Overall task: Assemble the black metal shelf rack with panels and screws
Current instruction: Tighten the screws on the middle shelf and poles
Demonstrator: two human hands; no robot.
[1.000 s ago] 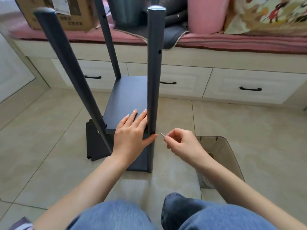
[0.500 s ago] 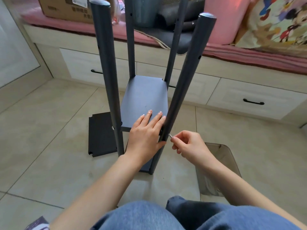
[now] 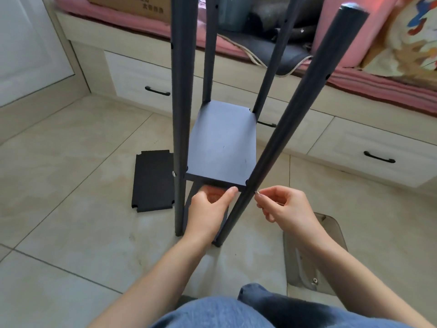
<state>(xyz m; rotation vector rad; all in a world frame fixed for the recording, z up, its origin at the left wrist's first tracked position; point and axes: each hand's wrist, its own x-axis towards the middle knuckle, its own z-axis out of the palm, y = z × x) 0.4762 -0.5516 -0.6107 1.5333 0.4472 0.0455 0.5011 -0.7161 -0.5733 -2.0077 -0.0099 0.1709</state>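
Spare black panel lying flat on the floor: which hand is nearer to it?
Left. The left hand holds the shelf edge, just right of the spare panel; the right hand is farther right, beyond the front post.

Single head-worn view, forward and steeply down, close above the rack (image 3: 220, 147) on the floor (image 3: 71, 233).

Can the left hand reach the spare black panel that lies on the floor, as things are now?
Probably yes. The spare panel lies flat just left of the left hand, with only the near-left pole between them, but that hand holds the shelf.
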